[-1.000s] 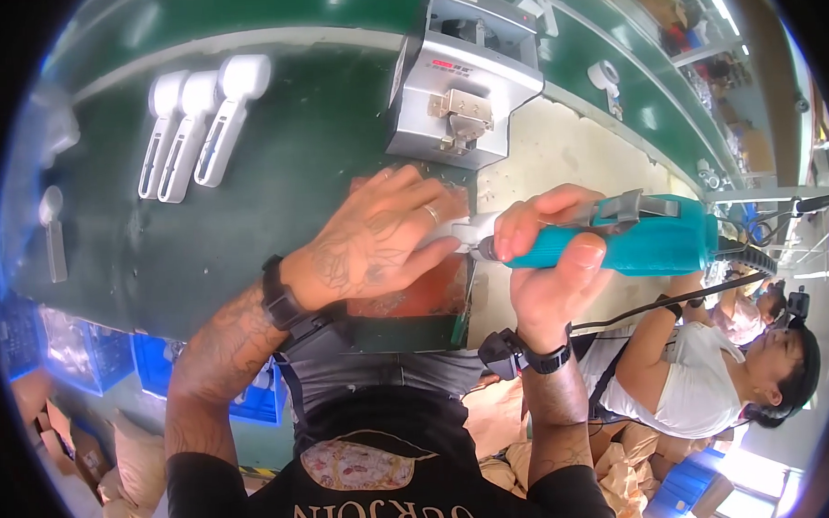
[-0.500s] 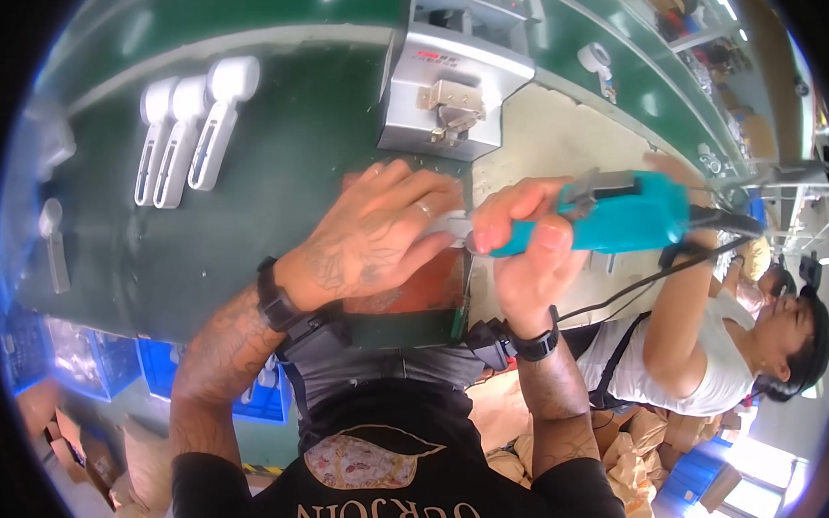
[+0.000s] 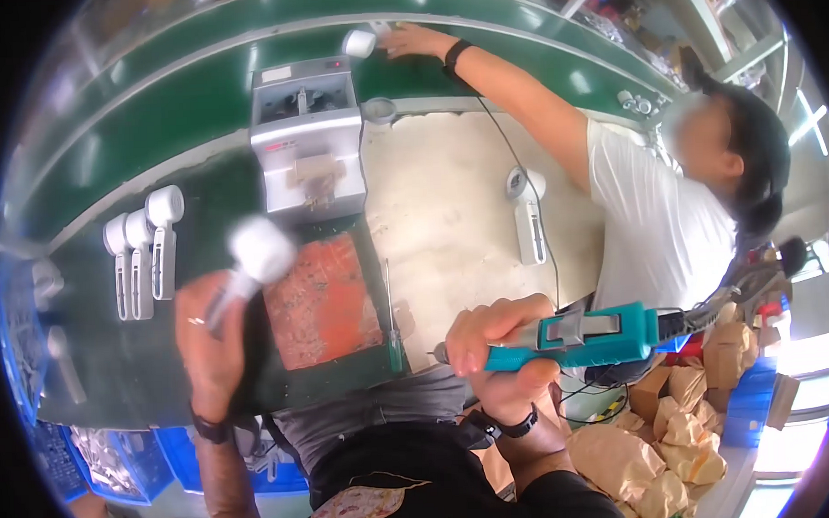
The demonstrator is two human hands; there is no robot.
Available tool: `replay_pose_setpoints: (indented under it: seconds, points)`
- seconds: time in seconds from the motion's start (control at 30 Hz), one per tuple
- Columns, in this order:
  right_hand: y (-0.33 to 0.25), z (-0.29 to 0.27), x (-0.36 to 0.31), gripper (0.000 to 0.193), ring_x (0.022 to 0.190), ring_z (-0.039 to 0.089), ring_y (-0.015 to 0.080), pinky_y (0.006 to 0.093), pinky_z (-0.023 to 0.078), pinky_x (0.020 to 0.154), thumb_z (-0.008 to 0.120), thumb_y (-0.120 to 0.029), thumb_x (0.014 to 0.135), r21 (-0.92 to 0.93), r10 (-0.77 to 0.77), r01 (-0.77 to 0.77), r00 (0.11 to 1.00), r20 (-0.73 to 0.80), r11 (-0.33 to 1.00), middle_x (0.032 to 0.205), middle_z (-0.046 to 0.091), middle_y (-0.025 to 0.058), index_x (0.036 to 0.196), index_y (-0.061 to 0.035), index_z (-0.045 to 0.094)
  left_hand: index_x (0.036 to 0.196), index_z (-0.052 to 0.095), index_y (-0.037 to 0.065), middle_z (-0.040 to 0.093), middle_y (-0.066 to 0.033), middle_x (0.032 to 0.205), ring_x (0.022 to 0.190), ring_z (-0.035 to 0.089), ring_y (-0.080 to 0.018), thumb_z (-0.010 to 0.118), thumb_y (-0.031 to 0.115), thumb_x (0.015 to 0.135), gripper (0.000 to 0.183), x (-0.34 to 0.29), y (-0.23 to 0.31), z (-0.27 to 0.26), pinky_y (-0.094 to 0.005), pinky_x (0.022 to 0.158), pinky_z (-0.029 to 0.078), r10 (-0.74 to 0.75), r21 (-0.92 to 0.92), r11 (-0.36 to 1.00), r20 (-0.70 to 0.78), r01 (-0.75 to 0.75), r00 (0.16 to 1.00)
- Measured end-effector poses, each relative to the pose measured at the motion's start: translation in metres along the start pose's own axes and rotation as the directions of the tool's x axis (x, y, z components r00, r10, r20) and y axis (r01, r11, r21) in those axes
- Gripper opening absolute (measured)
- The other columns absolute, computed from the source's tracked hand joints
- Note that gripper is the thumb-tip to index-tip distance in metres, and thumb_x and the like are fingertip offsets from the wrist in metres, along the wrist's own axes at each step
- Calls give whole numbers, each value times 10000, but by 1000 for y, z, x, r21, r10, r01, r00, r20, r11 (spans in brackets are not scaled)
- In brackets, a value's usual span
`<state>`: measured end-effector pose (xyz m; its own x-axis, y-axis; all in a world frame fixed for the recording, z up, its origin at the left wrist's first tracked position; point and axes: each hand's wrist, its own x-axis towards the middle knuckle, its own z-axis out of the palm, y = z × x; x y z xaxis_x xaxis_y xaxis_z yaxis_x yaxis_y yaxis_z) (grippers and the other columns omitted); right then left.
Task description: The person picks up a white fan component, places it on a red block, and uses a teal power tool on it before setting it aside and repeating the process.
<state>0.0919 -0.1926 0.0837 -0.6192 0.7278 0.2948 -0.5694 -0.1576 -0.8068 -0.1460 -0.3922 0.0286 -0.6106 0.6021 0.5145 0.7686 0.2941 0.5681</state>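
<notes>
Fingers of the left hand [image 3: 212, 344] are wrapped around the handle of a white plastic part [image 3: 250, 257], its round head blurred and tilted toward one o'clock. A second ago both hands met at the centre, the left steadying the part against the driver's tip; now they are well apart, so the fastening step looks finished and the part is being lifted away toward nine o'clock. The right hand [image 3: 498, 356] is clenched on a teal electric screwdriver [image 3: 582, 337], held level, its bit pointing toward nine o'clock, clear of any work. Between the hands lies an orange mat [image 3: 323, 301]; at twelve o'clock from it stands a grey box-shaped machine [image 3: 308, 135]. Three like white parts [image 3: 142, 255] lie in a row at ten o'clock on the green belt [image 3: 154, 113]. At two o'clock a co-worker's hand [image 3: 407, 42] reaches across the belt.
</notes>
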Motion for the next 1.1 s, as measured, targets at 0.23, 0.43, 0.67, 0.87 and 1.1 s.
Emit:
replay_pose_setpoints:
  seconds: [0.23,0.43,0.67,0.87,1.1]
  points:
    - [-3,-19,-7,692,558,531,191,324,430,500,664,-680,847,-208,62,-55,998,27,977,683,534,74,1031,-37,485,1277,597,17,584,-195,1277,1206,533,-403,663,77,910,378,44,-18,5,-471,1039,423,24,438,899,-43,-3,999]
    - [-8,-20,-9,746,619,570,197,311,452,553,720,-645,822,-246,159,-136,984,75,960,713,567,113,1072,22,498,1052,652,41,660,-167,1019,935,639,-362,735,155,865,234,86,99,95,-442,842,516,270,-296,929,133,-222,954]
    - [-29,-30,-30,711,638,577,196,311,470,576,725,-613,844,-322,170,-143,984,58,936,742,569,114,1069,21,496,861,657,23,676,-180,826,800,659,-398,653,186,846,163,116,142,272,-476,715,526,357,-549,826,336,-127,872]
    - [-34,-34,-37,710,638,576,180,303,458,562,725,-623,837,-350,111,-116,993,-34,930,764,593,122,1053,13,495,1025,670,25,702,-168,1006,944,677,-337,691,578,820,590,130,204,292,-422,865,531,69,-173,983,647,58,759]
    - [-28,-37,-31,716,635,586,173,292,460,562,718,-640,838,-416,129,-126,991,-20,900,775,611,127,1044,16,518,993,662,50,686,-145,948,860,676,-359,677,384,814,379,125,175,275,-437,784,543,160,-201,978,511,-63,845]
